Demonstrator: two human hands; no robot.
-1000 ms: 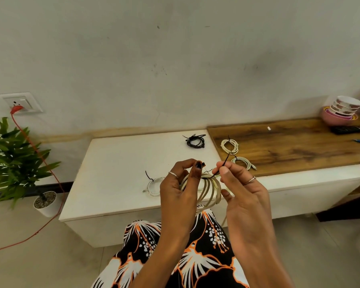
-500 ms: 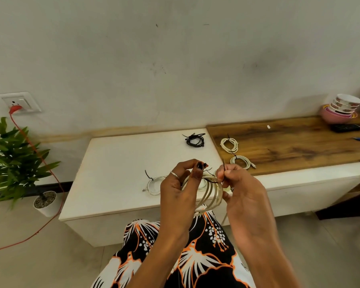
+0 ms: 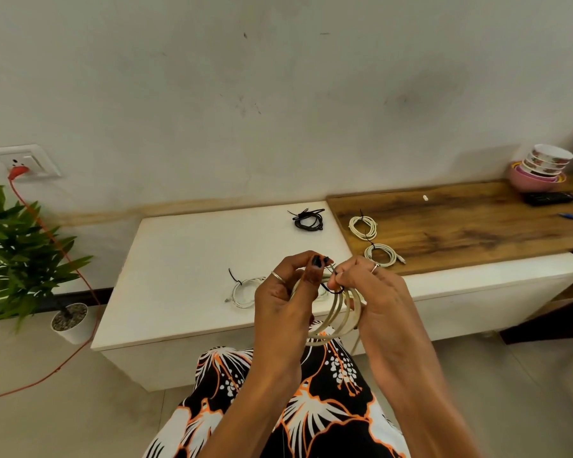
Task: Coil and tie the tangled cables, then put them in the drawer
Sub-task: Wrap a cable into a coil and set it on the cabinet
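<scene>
Sitting stacked on the wooden counter (image 3: 470, 226), patterned bowls (image 3: 547, 161) are nesting inside a pink bowl (image 3: 526, 182). Left hand (image 3: 286, 299) and right hand (image 3: 374, 292) are gripping a cream cable coil (image 3: 339, 317) between them above the lap, fingertips pinching a black tie (image 3: 333, 290).

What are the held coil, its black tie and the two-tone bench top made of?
Held coil: cream, smooth, slightly glossy jacket, likely plastic. Black tie: thin, wiry loop, maybe a twist tie; unclear. Bench top: white section matte, painted or laminate; brown section wood grain, veneer or solid unclear.
</scene>
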